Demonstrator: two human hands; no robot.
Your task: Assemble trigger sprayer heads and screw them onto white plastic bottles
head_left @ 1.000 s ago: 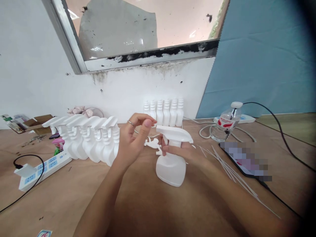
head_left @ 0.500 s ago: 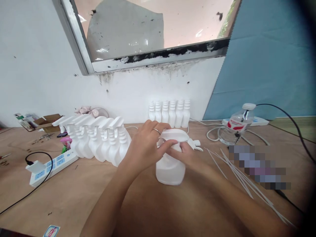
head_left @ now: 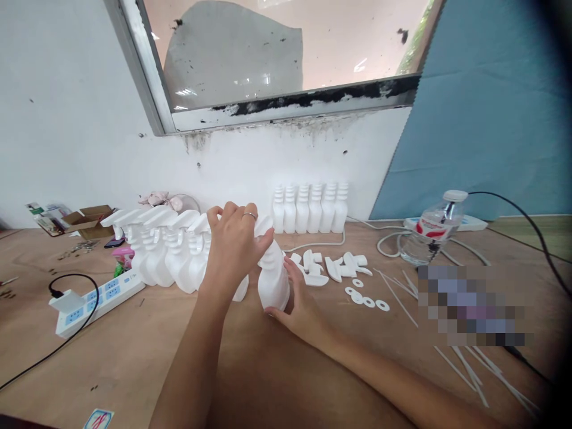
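A white spray bottle (head_left: 273,286) stands in front of me, tilted slightly. My left hand (head_left: 235,244) is closed over its top, around the sprayer head, most of which is hidden behind the fingers. Low on the bottle's body, my right hand (head_left: 306,307) grips it between thumb and fingers. Left of it, several white spray bottles with trigger heads (head_left: 172,253) stand in a row, partly covered by my left hand. Loose white trigger heads (head_left: 337,268) lie to the right, with several flat white rings (head_left: 369,302) in front of them.
Headless white bottles (head_left: 315,208) line the wall. Thin white tubes (head_left: 465,372) lie at right, near a pixelated patch and a clear water bottle (head_left: 429,229). At left are a power strip (head_left: 105,295) with a black cable and a cardboard box (head_left: 89,221).
Both hands and the bottle have moved left, next to the row. My right hand has shifted from the bottle's neck to its lower body. The loose heads and rings are now uncovered.
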